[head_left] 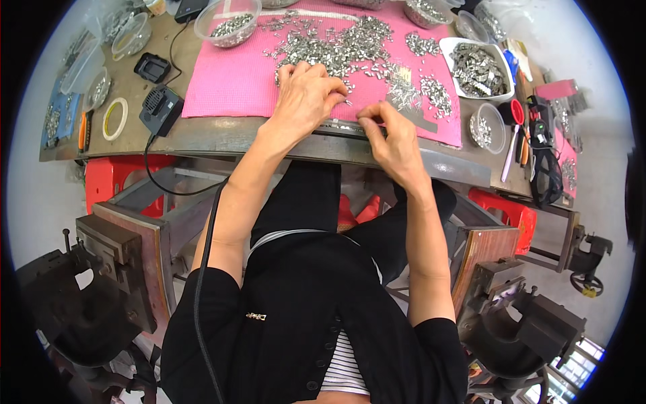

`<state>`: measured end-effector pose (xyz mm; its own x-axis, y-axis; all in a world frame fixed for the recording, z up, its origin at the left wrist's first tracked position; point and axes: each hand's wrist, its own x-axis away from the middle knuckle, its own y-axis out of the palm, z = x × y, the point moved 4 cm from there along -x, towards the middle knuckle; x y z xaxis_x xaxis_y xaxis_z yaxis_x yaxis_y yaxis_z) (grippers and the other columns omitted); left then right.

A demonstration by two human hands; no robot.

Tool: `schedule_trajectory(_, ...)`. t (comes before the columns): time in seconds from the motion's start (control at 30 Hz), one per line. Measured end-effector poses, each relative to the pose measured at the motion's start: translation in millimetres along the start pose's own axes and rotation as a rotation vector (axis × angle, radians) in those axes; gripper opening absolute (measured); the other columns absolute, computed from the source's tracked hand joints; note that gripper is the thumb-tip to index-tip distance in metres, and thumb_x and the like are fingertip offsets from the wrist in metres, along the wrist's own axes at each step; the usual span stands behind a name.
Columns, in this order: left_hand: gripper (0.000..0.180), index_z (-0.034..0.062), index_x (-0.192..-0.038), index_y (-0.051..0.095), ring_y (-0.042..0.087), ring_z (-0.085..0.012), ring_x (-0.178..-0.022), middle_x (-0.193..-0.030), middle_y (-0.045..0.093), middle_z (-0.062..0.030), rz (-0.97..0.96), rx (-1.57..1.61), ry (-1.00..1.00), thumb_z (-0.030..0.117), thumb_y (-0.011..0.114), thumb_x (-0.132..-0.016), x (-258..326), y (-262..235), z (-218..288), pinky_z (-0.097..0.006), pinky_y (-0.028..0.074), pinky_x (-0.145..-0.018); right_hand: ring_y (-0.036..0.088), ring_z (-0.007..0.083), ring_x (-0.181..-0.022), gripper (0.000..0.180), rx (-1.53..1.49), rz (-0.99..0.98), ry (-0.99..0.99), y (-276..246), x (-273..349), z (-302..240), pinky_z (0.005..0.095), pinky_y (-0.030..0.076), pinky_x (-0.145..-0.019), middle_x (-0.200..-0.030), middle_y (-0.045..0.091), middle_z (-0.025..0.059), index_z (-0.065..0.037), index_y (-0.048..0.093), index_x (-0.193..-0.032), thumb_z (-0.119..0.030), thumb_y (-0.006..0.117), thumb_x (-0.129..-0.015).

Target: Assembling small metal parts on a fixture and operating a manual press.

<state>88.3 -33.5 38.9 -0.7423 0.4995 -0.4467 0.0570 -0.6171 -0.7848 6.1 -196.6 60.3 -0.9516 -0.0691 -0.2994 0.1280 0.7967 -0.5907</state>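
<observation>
Seated at a metal workbench (222, 138), both hands at the near edge of a pink mat (229, 77).

Left hand (306, 101): palm down, fingers curled over the loose metal clips (343, 47), fingertips (336, 91) at the near fringe of the pile. Probably raking or pinning a few pieces close for picking; whether anything is actually gripped underneath, cannot tell.

Right hand (393, 141): thumb and forefinger pinched together at the mat's front edge, rest of hand loosely curled. Looks closed on one small clip, but too tiny to confirm.

Clips spread mostly across the mat's upper middle, smaller clusters trailing to the right (434, 94). Mat likely there to stop small parts sliding and to give contrast.

Around it: white tray (447, 50) of larger metal parts at right, clear round tub (488, 124) of small bits just below it, clear bowl (229, 23) with more clips at top left. All within arm's reach, sorted by kind.

Further left: black box with cable (160, 108), tape roll (116, 118). Red-handled tool (513, 131) at right.
</observation>
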Motion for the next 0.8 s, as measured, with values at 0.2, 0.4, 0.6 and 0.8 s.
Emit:
schedule_trajectory(0.2,0.01,0.0118,-0.092,0.075,0.058,-0.0246,-0.096,-0.088,0.064,-0.004,0.045,0.066,0.013,0.02,0.071,-0.089,2,0,-2,-0.045,0.034,-0.096,0.06,0.0333,-0.084,0.012,0.085,0.059,-0.147,14,10,-4,0.0423,0.045,-0.078,-0.088,0.063,0.0128,-0.001,0.06,-0.093,0.002,0.069,-0.086)
schedule_trajectory(0.4,0.009,0.01,-0.094,0.07,0.057,-0.0226,-0.092,-0.087,0.063,-0.002,0.119,0.015,-0.004,0.019,0.069,-0.092,14,-21,-8,-0.042,0.035,-0.093,0.06,0.0324,-0.084,0.012,0.189,0.102,-0.227,14,14,-6,0.0418,0.045,-0.079,-0.089,0.064,0.0115,-0.002,0.062,-0.093,0.0,0.07,-0.085)
schedule_trajectory(0.6,0.008,0.0112,-0.09,0.071,0.057,-0.0236,-0.095,-0.089,0.062,-0.0025,0.034,-0.023,-0.005,0.018,0.073,-0.088,24,-26,-11,-0.047,0.035,-0.095,0.065,0.0302,-0.08,0.005,0.215,0.041,-0.135,2,0,-9,0.0391,0.049,-0.076,-0.085,0.067,0.0113,-0.002,0.07,-0.092,-0.006,0.071,-0.088)
schedule_trajectory(0.8,0.005,0.0146,-0.09,0.074,0.057,-0.0227,-0.095,-0.088,0.061,-0.0007,0.047,0.011,0.051,0.018,0.074,-0.086,22,-25,-11,-0.047,0.034,-0.097,0.066,0.0304,-0.077,0.014,0.306,0.022,-0.088,14,-39,10,0.0424,0.05,-0.07,-0.082,0.067,0.0142,0.0,0.071,-0.088,-0.012,0.077,-0.085)
